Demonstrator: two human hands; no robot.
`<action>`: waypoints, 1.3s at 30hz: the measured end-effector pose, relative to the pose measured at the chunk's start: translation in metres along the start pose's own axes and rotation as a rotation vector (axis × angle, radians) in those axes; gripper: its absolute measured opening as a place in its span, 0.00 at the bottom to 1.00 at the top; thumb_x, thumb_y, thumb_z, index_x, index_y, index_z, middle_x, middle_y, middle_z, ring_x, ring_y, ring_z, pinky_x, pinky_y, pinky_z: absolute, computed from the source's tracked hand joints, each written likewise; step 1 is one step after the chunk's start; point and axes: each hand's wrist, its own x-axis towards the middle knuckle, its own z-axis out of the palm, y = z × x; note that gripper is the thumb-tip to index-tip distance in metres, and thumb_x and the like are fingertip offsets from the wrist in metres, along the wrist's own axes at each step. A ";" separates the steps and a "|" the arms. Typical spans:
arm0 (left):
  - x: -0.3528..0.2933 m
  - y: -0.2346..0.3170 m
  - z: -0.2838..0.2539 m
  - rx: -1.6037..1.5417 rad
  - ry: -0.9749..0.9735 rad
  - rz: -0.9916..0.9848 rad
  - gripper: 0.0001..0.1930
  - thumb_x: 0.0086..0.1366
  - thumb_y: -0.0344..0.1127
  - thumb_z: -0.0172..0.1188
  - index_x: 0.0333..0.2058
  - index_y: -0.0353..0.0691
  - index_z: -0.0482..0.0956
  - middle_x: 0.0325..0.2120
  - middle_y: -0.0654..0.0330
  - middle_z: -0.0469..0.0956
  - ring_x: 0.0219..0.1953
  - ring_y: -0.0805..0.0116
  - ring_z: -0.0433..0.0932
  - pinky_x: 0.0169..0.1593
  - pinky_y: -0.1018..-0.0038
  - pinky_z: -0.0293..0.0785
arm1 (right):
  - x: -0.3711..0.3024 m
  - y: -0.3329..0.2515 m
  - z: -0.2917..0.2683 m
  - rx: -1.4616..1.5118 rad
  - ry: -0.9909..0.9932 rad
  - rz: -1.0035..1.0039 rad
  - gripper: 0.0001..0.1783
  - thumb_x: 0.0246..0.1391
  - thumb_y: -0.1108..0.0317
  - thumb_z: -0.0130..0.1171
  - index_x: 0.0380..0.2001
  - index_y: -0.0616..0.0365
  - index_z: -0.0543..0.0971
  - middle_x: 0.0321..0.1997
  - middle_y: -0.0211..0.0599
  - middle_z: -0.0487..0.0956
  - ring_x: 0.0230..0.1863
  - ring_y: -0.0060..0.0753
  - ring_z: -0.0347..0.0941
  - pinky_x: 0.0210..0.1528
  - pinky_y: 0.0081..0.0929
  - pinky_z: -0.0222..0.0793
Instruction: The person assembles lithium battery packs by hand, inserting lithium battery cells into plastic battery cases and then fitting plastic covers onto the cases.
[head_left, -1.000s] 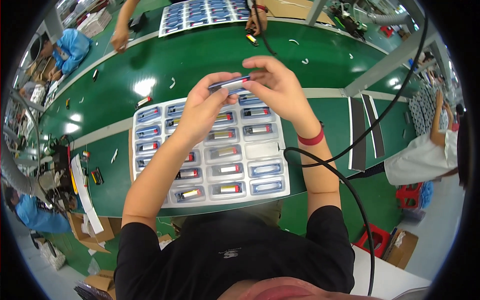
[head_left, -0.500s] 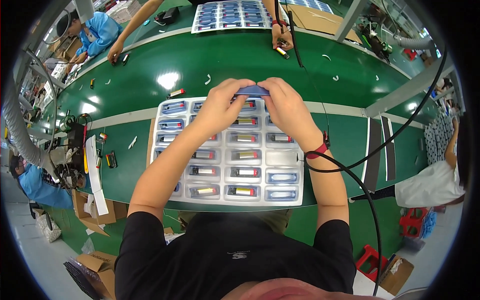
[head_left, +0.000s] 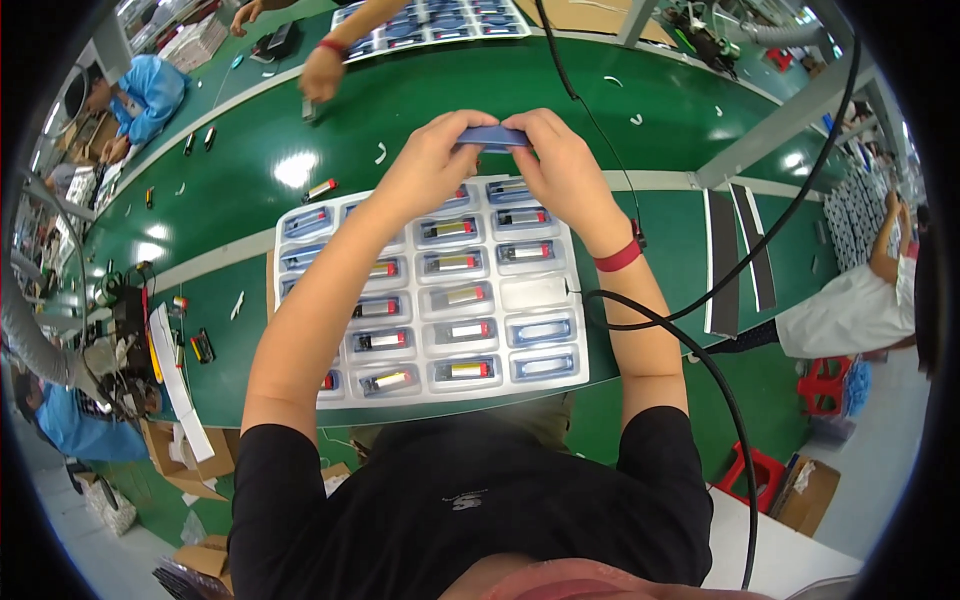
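My left hand (head_left: 430, 160) and my right hand (head_left: 560, 165) pinch a blue plastic casing (head_left: 492, 137) between them, one at each end. It is held level above the far edge of a white moulded tray (head_left: 583, 350). The tray's compartments hold translucent blue casings, most with a small battery-like part (head_left: 465, 370) in black, red and yellow or white. Near the right front, two casings (head_left: 540, 330) show no such part. Behind them, one compartment shows bare white plastic. My left forearm hides part of the tray's left side. The casing's underside is hidden.
A black cable (head_left: 715, 385) loops over my right forearm, which wears a red wristband (head_left: 618, 258). Across the green belt (head_left: 450, 80), a co-worker's hand (head_left: 322, 78) reaches near another filled tray (head_left: 480, 22). Dark strips (head_left: 720, 260) lie at right; loose parts (head_left: 203, 345) at left.
The view has shifted, so the tray sits further left in the picture. Both my hands keep hold of the blue casing. The co-worker's wristbanded hand has moved left across the belt.
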 end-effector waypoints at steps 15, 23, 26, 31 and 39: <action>0.045 -0.135 0.004 0.538 -0.279 -0.048 0.16 0.67 0.37 0.65 0.50 0.39 0.84 0.47 0.47 0.83 0.47 0.51 0.83 0.53 0.62 0.79 | -0.123 -0.037 -0.044 0.041 -0.466 0.257 0.09 0.52 0.71 0.70 0.38 0.58 0.85 0.42 0.36 0.79 0.46 0.42 0.74 0.54 0.36 0.66; -0.007 -0.007 0.015 0.051 -0.055 -0.052 0.16 0.70 0.34 0.67 0.54 0.36 0.83 0.41 0.60 0.87 0.44 0.74 0.83 0.51 0.75 0.78 | -0.053 -0.017 -0.037 0.252 0.117 0.310 0.22 0.58 0.67 0.70 0.55 0.61 0.81 0.44 0.41 0.84 0.42 0.31 0.82 0.45 0.26 0.77; -0.030 0.007 0.021 -0.285 0.011 -0.136 0.20 0.66 0.31 0.70 0.56 0.32 0.81 0.45 0.56 0.85 0.46 0.73 0.82 0.52 0.76 0.78 | -0.015 -0.007 -0.037 0.719 -0.231 0.407 0.20 0.58 0.69 0.71 0.53 0.63 0.83 0.40 0.36 0.86 0.39 0.24 0.82 0.44 0.22 0.77; -0.082 0.015 0.048 -0.033 0.354 -0.029 0.19 0.61 0.29 0.74 0.49 0.34 0.79 0.45 0.58 0.78 0.51 0.67 0.78 0.58 0.68 0.74 | 0.017 -0.015 -0.054 0.656 -0.330 0.342 0.11 0.60 0.73 0.66 0.44 0.68 0.84 0.33 0.31 0.83 0.34 0.16 0.76 0.37 0.19 0.72; -0.126 0.042 0.099 0.313 -0.556 0.230 0.08 0.60 0.34 0.69 0.35 0.40 0.81 0.42 0.56 0.77 0.47 0.51 0.76 0.50 0.59 0.72 | 0.006 0.005 -0.072 1.024 -0.136 0.512 0.10 0.63 0.78 0.65 0.47 0.69 0.82 0.40 0.36 0.86 0.41 0.23 0.82 0.46 0.21 0.78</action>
